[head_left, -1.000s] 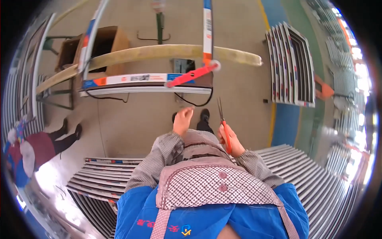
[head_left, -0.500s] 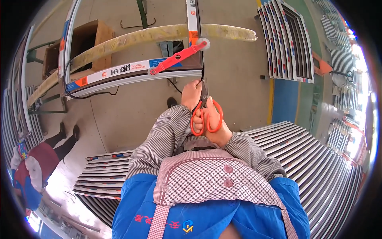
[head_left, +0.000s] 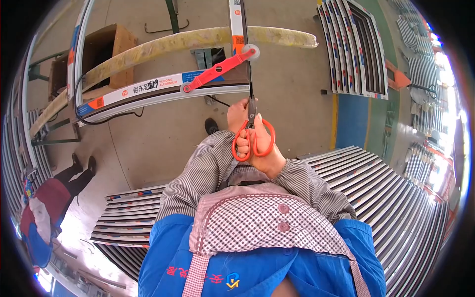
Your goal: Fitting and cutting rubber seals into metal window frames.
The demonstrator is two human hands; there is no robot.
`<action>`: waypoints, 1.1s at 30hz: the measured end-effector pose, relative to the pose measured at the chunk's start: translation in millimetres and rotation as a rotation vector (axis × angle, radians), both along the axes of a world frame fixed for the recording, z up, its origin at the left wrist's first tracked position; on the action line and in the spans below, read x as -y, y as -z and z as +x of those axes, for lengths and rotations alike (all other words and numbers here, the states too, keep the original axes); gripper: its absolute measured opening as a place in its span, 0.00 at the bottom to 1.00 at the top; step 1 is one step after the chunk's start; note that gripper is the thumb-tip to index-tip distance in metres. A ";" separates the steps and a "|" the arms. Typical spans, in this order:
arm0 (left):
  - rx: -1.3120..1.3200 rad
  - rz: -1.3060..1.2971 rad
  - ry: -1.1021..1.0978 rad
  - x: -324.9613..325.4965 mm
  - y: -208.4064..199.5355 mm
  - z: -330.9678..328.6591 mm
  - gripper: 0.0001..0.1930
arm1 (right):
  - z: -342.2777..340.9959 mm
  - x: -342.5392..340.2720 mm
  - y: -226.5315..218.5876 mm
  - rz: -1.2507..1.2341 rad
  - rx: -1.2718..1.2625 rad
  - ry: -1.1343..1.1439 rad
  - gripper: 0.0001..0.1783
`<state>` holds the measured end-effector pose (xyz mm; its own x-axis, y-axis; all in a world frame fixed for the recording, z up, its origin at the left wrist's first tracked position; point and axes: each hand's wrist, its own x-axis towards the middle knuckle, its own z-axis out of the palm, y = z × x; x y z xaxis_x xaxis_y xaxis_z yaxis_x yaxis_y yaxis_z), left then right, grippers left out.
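Note:
My right hand [head_left: 267, 156] grips scissors [head_left: 252, 120] by their red looped handles, the dark blades pointing up toward the near right corner of a window frame [head_left: 170, 95]. Close by on the left, my left hand [head_left: 236, 118] is closed on a thin black rubber strip [head_left: 218, 101], whose tail sticks out to its left. More black strip runs down from the frame corner to the blade tips; whether the blades are around it I cannot tell. A red hand roller [head_left: 217, 71] with a pale wheel lies across that corner.
A yellowish wrapped bar [head_left: 282, 37] passes under the frame. Behind it at left stands a cardboard box [head_left: 123, 54]. Stacked frames [head_left: 351, 49] are at far right, with aluminium profiles [head_left: 371, 183] near right and left. Another person [head_left: 47, 208] stands at far left.
The scissors have turned more upright and moved slightly up and left, their blades closer to the frame corner and more closed. My left hand has barely shifted.

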<state>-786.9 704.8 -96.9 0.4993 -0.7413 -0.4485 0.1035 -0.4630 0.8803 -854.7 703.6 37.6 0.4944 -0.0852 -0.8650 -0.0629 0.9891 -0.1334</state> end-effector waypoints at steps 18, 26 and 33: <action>-0.126 -0.133 -0.237 1.8 -7.8 -12.4 0.11 | -54.5 43.2 -3.3 -0.246 -0.042 -0.491 0.27; -0.994 -0.462 -0.610 6.0 -15.4 -31.5 0.08 | -96.3 117.3 9.1 -0.461 -0.015 -0.889 0.23; -1.130 -0.883 -0.863 32.2 3.4 -65.1 0.08 | -74.1 140.3 8.0 -0.375 0.032 -1.206 0.27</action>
